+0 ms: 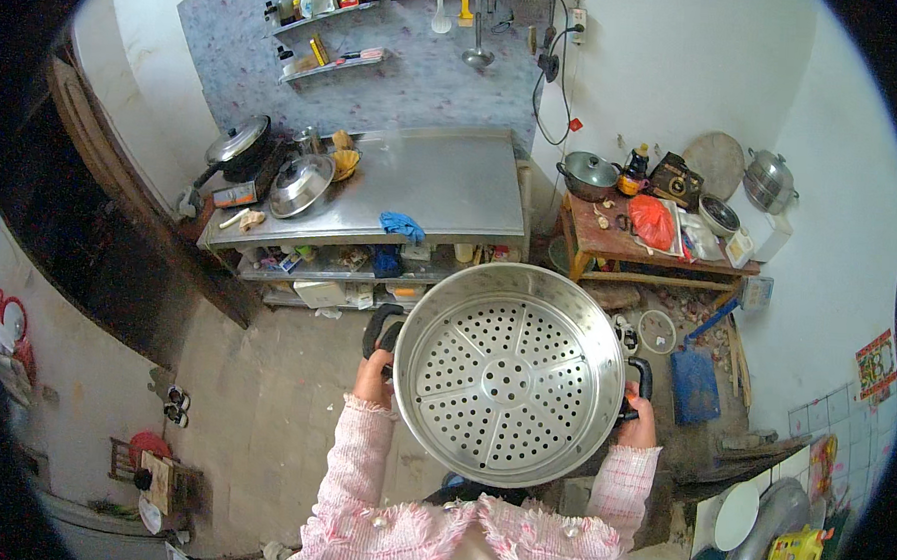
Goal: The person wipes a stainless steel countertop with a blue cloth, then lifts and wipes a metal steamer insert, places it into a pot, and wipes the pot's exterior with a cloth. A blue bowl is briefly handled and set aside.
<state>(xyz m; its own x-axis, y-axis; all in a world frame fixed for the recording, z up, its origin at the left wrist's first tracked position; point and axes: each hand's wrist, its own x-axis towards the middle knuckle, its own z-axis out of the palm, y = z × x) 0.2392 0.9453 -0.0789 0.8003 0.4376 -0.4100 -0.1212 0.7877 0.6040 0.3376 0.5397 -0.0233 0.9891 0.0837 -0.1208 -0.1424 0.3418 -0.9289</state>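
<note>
A round stainless-steel steamer basket (510, 382) with a perforated bottom is held up before my chest, and nothing lies in it. My left hand (373, 379) is closed around its black side handle on the left. On the other side my right hand (637, 421) grips the right black handle. Parts of both hands are hidden by the handles and the steamer wall. Beyond the steamer stands a stainless-steel worktable (453, 179), with a blue cloth (402, 226) at its front edge and a metal lid (302, 186) on its left part.
A covered wok (238, 142) stands on a stove at the far left. To the right, a wooden table (608, 246) bears a glass-lidded pot (590, 175), a red plastic bag (652, 222) and a stacked steamer pot (771, 181). A blue dustpan (695, 386) is on the floor at right.
</note>
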